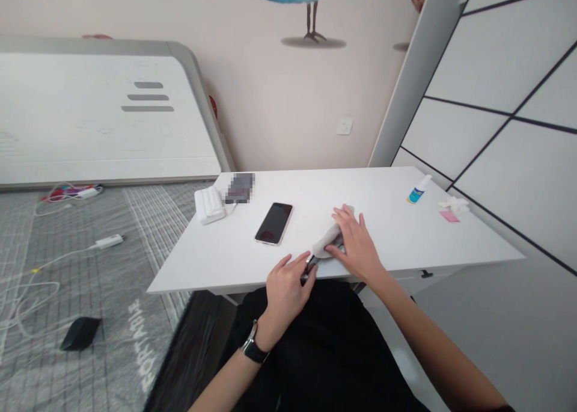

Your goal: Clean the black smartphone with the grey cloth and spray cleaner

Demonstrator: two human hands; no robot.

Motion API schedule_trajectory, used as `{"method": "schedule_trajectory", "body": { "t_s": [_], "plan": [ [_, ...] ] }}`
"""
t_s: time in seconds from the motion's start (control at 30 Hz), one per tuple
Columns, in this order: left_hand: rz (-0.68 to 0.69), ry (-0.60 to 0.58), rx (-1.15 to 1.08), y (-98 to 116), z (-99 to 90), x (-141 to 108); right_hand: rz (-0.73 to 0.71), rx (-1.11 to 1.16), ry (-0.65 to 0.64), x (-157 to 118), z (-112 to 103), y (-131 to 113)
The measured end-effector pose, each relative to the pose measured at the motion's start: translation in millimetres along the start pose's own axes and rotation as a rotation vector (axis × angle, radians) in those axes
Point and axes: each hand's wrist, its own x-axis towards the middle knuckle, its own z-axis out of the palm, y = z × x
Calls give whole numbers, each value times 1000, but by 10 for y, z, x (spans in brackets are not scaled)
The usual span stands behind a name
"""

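My left hand is pinching the shiny metal end, right hand curled over the light-grey, curved, maybe cloth thing, lower centre. I'd anchor left, keep right light.

From my head view, a phone lies on the table, left of my hands; a bottle stands far right.
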Motion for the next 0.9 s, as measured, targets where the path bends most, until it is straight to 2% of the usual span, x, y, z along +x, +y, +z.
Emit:
{"method": "schedule_trajectory", "body": {
  "t_s": [0.07,0.17,0.23,0.4,0.43,0.57,0.6,0.63,0.73,0.77,0.8,0.9],
  "plan": [
    [8,0,-8,-5,2,-7,-7,15,-4,-10,10,-27],
    [81,-41,-12,-62,2,-8,-222,97,-131,-92,2,-227],
    [101,-63,-9,-79,-1,-3,-289,117,-174,-106,-17,-273],
    [9,4,3,-18,1,2,-14,-4,6,-12,-15,-98],
    [18,18,1,-17,2,1,-22,-8,-1,-16,-8,-109],
    [109,5,4,-53,-2,3,-305,57,-187,-85,-8,-204],
    [109,0,10,-51,-5,5,-322,56,-198,-86,-14,-179],
    [90,1,17,-42,-7,7,-286,40,-173,-76,-21,-130],
    [22,21,12,0,-2,1,-46,-39,-25,-33,-27,14],
    [9,26,5,4,5,-5,-16,-44,-9,-33,-24,13],
    [14,31,-3,-2,13,-13,-36,-32,-21,-46,-21,-22],
    [60,52,-9,-60,35,-38,-258,67,-149,-117,-20,-206]
  ]
}}
